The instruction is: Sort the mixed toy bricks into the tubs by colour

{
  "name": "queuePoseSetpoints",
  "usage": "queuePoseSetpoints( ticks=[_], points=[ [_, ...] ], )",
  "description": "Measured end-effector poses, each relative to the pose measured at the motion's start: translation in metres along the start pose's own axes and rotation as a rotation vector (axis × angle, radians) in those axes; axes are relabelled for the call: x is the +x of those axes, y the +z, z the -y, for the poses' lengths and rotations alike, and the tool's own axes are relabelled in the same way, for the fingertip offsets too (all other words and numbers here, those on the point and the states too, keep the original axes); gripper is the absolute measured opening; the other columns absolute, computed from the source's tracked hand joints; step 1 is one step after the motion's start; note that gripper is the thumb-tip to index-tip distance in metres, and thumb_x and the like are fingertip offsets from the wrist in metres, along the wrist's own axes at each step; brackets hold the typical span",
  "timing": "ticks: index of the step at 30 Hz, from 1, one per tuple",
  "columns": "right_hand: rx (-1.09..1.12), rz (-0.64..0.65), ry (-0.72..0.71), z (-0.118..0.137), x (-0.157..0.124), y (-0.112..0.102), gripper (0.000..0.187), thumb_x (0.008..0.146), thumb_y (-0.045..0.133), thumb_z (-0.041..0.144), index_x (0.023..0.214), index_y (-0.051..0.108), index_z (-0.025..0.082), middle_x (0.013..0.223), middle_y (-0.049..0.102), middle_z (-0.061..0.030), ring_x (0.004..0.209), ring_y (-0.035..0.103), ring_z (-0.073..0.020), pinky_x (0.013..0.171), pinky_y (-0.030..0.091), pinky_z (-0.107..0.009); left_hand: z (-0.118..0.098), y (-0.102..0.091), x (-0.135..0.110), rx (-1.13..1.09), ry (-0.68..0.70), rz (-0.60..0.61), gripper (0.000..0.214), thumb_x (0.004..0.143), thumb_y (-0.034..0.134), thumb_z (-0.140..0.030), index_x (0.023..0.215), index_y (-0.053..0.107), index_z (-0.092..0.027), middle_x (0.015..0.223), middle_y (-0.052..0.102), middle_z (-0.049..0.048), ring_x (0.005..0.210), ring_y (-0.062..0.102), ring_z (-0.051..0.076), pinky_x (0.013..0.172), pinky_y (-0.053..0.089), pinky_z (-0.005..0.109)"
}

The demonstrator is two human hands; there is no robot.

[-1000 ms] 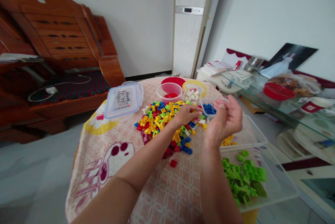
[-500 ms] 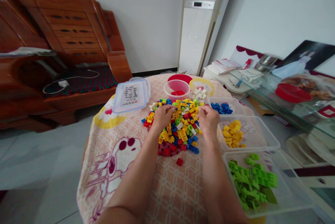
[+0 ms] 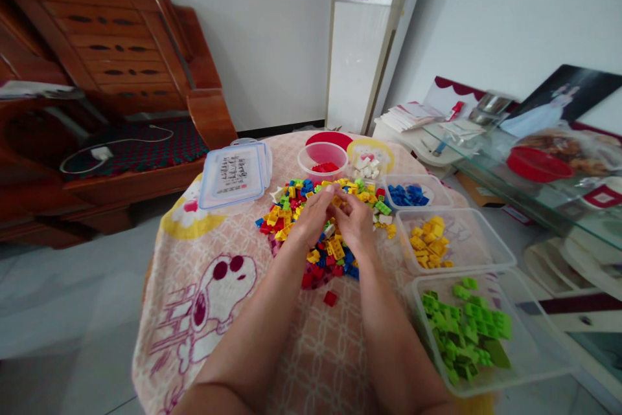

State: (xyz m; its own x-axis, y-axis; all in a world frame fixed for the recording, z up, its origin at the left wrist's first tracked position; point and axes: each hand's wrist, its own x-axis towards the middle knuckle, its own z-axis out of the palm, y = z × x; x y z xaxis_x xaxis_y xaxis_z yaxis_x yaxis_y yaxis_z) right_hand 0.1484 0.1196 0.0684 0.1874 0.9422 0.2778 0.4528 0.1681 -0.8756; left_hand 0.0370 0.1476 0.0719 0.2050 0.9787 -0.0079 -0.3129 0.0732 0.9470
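Observation:
Over a mixed pile of toy building bricks, my left hand and my right hand meet at the fingertips. The fingers of both hands are bent and drawn together; whatever lies between them is hidden. Yellow, red, blue, green and white bricks surround the hands. One red brick lies apart on the cloth, below the pile. To the right, clear boxes hold sorted bricks: blue bricks, yellow bricks and green bricks. Behind the pile, a pink-rimmed round tub contains red bricks.
A patterned cloth covers the round table. White bricks lie at its back, near a red lid. A clear box with a blue-edged lid stands at the left. A glass-topped shelf is close on the right.
My hands have come together over the pile from being apart, the right moving left and the left slightly right. The view has shifted a little.

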Motion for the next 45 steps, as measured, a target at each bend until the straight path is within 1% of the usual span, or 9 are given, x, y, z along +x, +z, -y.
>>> queuePoseSetpoints(
  ticks=[5,12,16,21,26,30,34,39,45],
  points=[
    [0.119,-0.176,0.063,0.002,0.002,-0.001,0.033,0.079,0.068,0.046,0.097,0.073,0.019,0.063,0.064,0.0032,0.059,0.060,-0.0145,0.058,0.048,-0.025,-0.008,-0.013,0.002,0.168,0.091,0.017,0.050,0.093,0.055,-0.055,0.119,0.073,-0.015,0.123,0.074,0.0125,0.114,0.068,0.024,0.098,0.055,0.036],
    [0.709,-0.825,0.219,-0.004,0.010,-0.038,0.057,0.093,0.039,0.068,0.108,0.060,0.018,0.070,0.070,-0.0022,0.058,0.068,-0.0173,0.054,0.056,-0.029,-0.017,-0.076,0.017,0.746,0.244,-0.460,0.035,0.083,0.060,-0.032,0.109,0.076,-0.014,0.103,0.079,0.0082,0.097,0.072,0.022,0.091,0.056,0.031],
    [0.752,-0.871,0.154,-0.010,0.009,-0.061,0.066,0.093,0.026,0.077,0.110,0.057,0.021,0.091,0.074,-0.0097,0.091,0.076,-0.0247,0.078,0.064,-0.043,-0.013,-0.088,0.019,0.852,0.245,-0.530,0.035,0.082,0.059,-0.029,0.108,0.078,-0.016,0.102,0.079,0.0083,0.097,0.073,0.023,0.093,0.056,0.034],
    [0.777,-0.784,-0.027,-0.011,0.008,-0.078,0.063,0.090,0.035,0.079,0.109,0.056,0.022,0.120,0.069,-0.0153,0.125,0.066,-0.0274,0.099,0.059,-0.053,-0.014,-0.085,0.015,0.885,0.254,-0.569,0.034,0.082,0.058,-0.028,0.106,0.078,-0.016,0.105,0.078,0.0085,0.094,0.073,0.022,0.090,0.056,0.033],
    [0.851,-0.792,0.043,0.001,0.007,-0.082,0.052,0.089,0.045,0.069,0.102,0.061,0.021,0.103,0.074,-0.0097,0.103,0.075,-0.0227,0.086,0.064,-0.042,-0.016,-0.086,0.012,0.905,0.264,-0.577,0.032,0.082,0.057,-0.028,0.104,0.079,-0.017,0.103,0.078,0.0078,0.093,0.072,0.022,0.090,0.055,0.032],
    [0.807,-0.650,0.157,0.018,0.005,-0.067,0.036,0.078,0.067,0.053,0.090,0.066,0.019,0.067,0.070,0.0003,0.056,0.068,-0.0154,0.053,0.056,-0.027,-0.015,-0.089,0.012,0.897,0.281,-0.603,0.033,0.083,0.056,-0.029,0.103,0.079,-0.017,0.102,0.078,0.0076,0.092,0.072,0.022,0.091,0.054,0.033],
    [0.565,-0.296,0.196,0.020,0.003,-0.044,0.034,0.072,0.073,0.049,0.084,0.070,0.017,0.056,0.065,0.0027,0.040,0.054,-0.0121,0.041,0.043,-0.024,-0.013,-0.093,0.012,0.910,0.282,-0.642,0.034,0.084,0.054,-0.030,0.103,0.079,-0.017,0.100,0.078,0.0069,0.090,0.071,0.022,0.091,0.054,0.033],
    [-0.127,0.197,0.130,0.016,-0.003,-0.026,0.018,0.077,0.068,0.036,0.071,0.074,0.020,0.054,0.063,0.0015,0.051,0.058,-0.0144,0.051,0.039,-0.025,-0.011,-0.094,0.012,0.968,0.278,-0.662,0.032,0.085,0.055,-0.028,0.102,0.080,-0.019,0.101,0.079,0.0078,0.094,0.072,0.024,0.094,0.053,0.035],
    [-0.683,0.402,0.034,0.029,-0.010,-0.011,0.011,0.078,0.074,0.032,0.074,0.074,0.022,0.080,0.075,-0.0075,0.083,0.069,-0.0226,0.066,0.039,-0.027,-0.009,-0.090,0.009,0.985,0.278,-0.556,0.031,0.086,0.056,-0.023,0.104,0.081,-0.019,0.107,0.080,0.0075,0.100,0.073,0.025,0.094,0.054,0.033]
  ],
)
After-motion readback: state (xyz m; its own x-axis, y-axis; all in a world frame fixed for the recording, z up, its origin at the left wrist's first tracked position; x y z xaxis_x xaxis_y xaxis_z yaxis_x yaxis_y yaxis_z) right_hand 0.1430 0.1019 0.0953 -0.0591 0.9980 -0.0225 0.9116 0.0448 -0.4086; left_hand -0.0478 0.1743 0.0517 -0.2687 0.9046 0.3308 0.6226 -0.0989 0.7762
